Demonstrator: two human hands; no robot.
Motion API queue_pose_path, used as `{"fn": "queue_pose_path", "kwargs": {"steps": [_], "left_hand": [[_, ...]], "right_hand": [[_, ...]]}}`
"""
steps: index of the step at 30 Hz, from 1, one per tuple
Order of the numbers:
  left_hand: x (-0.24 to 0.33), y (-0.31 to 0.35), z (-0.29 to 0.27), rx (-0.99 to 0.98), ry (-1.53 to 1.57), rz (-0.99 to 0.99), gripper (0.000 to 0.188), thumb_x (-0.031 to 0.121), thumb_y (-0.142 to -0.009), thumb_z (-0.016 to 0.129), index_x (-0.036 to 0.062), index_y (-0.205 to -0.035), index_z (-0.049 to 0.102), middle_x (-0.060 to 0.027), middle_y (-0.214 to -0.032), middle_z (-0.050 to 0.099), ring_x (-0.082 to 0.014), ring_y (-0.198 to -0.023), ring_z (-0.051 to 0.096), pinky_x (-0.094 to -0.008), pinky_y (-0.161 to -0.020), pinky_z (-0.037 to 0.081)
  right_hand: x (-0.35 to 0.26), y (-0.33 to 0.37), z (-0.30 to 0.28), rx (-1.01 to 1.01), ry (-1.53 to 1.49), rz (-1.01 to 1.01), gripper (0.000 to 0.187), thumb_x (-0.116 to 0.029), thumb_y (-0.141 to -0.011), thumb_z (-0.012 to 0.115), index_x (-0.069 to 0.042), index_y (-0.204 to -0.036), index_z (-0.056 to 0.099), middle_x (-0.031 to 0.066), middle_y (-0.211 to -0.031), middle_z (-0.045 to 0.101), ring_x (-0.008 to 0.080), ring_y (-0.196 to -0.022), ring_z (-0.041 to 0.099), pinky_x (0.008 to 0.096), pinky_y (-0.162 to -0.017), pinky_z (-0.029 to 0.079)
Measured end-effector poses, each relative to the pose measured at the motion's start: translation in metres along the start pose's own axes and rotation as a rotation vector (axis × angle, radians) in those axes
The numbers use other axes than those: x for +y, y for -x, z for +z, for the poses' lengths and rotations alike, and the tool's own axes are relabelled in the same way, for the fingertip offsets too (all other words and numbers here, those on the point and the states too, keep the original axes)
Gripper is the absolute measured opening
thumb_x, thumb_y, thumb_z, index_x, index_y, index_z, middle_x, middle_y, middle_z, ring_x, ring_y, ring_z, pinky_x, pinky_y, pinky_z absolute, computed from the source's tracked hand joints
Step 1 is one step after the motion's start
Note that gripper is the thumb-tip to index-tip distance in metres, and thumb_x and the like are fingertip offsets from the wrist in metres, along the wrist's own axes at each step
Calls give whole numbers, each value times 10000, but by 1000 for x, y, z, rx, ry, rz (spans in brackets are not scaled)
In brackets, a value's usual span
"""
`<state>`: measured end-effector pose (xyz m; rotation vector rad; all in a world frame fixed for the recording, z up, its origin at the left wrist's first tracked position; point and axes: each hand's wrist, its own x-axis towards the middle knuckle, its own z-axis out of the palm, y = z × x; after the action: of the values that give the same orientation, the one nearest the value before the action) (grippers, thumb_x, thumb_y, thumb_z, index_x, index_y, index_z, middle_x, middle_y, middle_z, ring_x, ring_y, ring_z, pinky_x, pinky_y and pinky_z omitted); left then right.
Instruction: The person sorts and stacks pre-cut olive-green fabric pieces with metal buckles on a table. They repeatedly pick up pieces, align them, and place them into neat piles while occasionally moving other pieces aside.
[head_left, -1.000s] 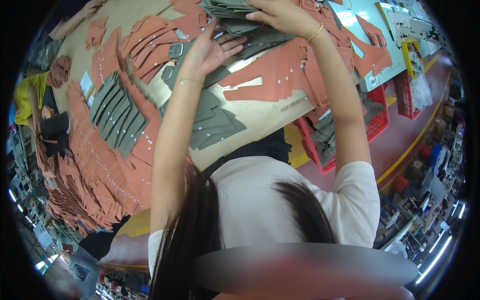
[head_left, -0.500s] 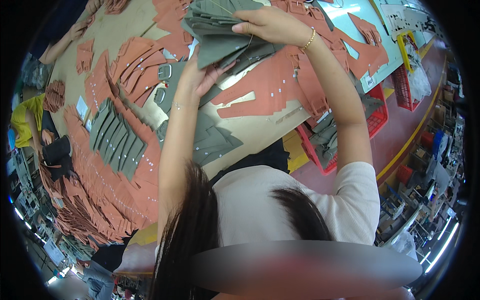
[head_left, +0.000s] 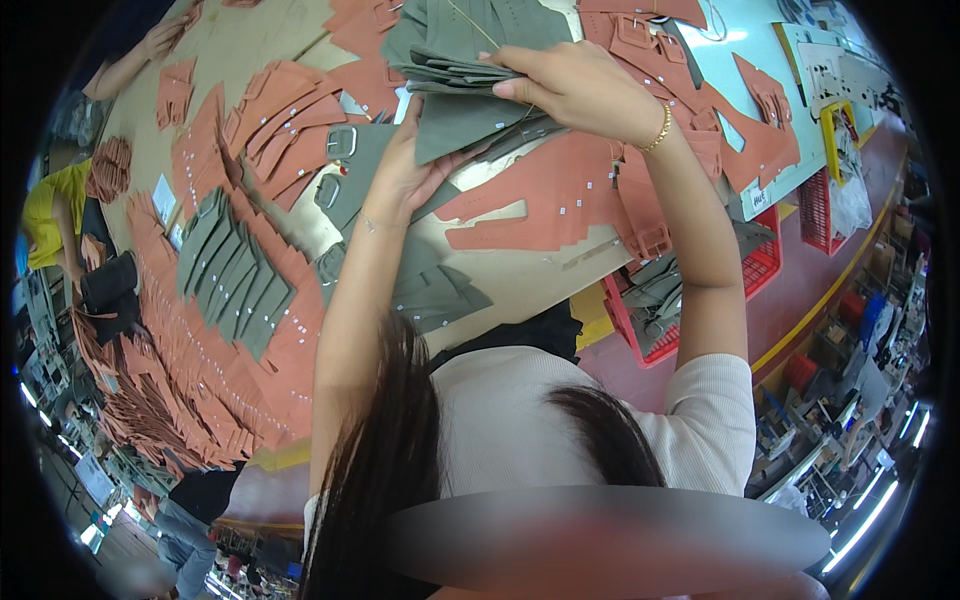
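Note:
A stack of grey-green cut pieces (head_left: 465, 125), leather-like with small white stickers, is held over the far middle of the table between my hands. My left hand (head_left: 415, 172) supports it from its lower left side, fingers curled beneath the stack and partly hidden. With thumb and fingers, my right hand (head_left: 585, 92) pinches the stack's right edge, where several layers are bent up. A thin light cord (head_left: 470, 22) runs across the pieces towards my right fingers. Under and around the hands lie orange-brown pieces (head_left: 560, 190), plus grey-green straps with buckles (head_left: 341, 142).
Fanned grey-green pieces (head_left: 235, 275) rest on rows of orange-brown pieces at the left. Red baskets (head_left: 655, 355) stand off the table's right edge, one holding grey-green pieces. Another person's hand (head_left: 165, 38) is at the far left, and a person in yellow (head_left: 50, 220) is beyond.
The stack and both my hands sit slightly lower and further right in the view, which has itself shifted a little. Layers by my right fingers now show bent up. Both hands keep their hold.

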<state>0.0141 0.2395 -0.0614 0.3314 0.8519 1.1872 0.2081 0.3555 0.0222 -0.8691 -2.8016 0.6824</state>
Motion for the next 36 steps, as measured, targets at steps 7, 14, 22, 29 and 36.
{"fn": "queue_pose_path", "kwargs": {"steps": [7, 14, 22, 29, 36], "left_hand": [[9, -6, -11, -21, 82, -139, 511, 187, -1025, 518, 116, -1468, 273, -161, -1373, 504, -310, -1200, 593, -451, -985, 556], [33, 8, -8, -190, 277, -143, 496, 283, -1033, 432, 21, -1450, 370, -200, -1430, 469, -357, -1318, 479, -572, -1090, 414], [17, 3, -13, 17, -33, -38, 762, -74, -883, 641, 76, -1515, 242, -159, -1360, 502, -286, -1188, 598, -436, -977, 556], [17, 3, -23, -52, 106, -77, 712, 26, -951, 590, 127, -1539, 201, -155, -1397, 483, -284, -1195, 599, -443, -944, 581], [14, 2, -23, -39, 113, -68, 708, 58, -962, 590, 140, -1543, 194, -154, -1416, 468, -295, -1198, 594, -460, -953, 572]], "right_hand": [[1, -5, -6, -18, -25, -27, 348, -383, -997, 529, -113, -1203, 606, 186, -709, 620, 368, -678, 630, 445, -629, 484], [4, -2, -7, 7, -146, -29, 414, -404, -985, 562, -126, -1285, 624, 152, -673, 600, 301, -609, 615, 379, -592, 475], [11, 2, -2, -74, -190, 76, 409, -390, -991, 560, -90, -1261, 628, 175, -664, 563, 306, -580, 565, 384, -586, 446], [9, 4, -2, -54, -192, -3, 333, -329, -1033, 490, -46, -1186, 577, 205, -659, 528, 351, -588, 537, 415, -575, 426], [13, 6, 0, -54, -175, 7, 385, -350, -1033, 492, -36, -1237, 582, 204, -670, 549, 348, -598, 556, 408, -588, 441]]}}
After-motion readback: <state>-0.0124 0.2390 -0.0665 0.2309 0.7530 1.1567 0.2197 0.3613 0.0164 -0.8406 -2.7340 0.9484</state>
